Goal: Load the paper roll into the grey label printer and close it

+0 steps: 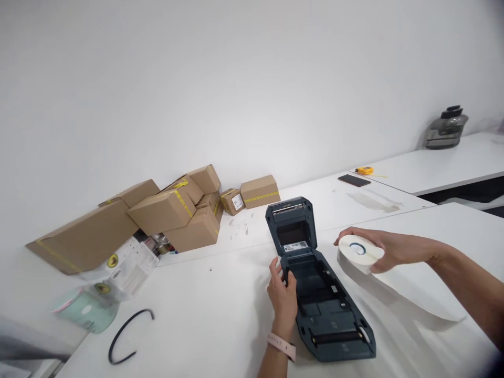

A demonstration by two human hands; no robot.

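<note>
A dark label printer [323, 294] lies on the white table with its lid [292, 223] tipped up and its inner bay exposed. My left hand [282, 294] grips the printer's left side wall, thumb over the rim and fingers on the outside. To the right of the printer, my right hand [376, 247] is wrapped round a white label roll [359, 253]. A loose strip of paper [417, 304] trails from the roll toward the lower right. The bay shows no roll in it.
Cardboard boxes [161, 210] are piled against the wall at the left. Before them lie a plastic package [136, 270], a mint-green container [88, 312] and a black curved strip [122, 336]. Farther right are a phone [354, 180], a yellow tape measure [364, 170] and a dark bottle [447, 128].
</note>
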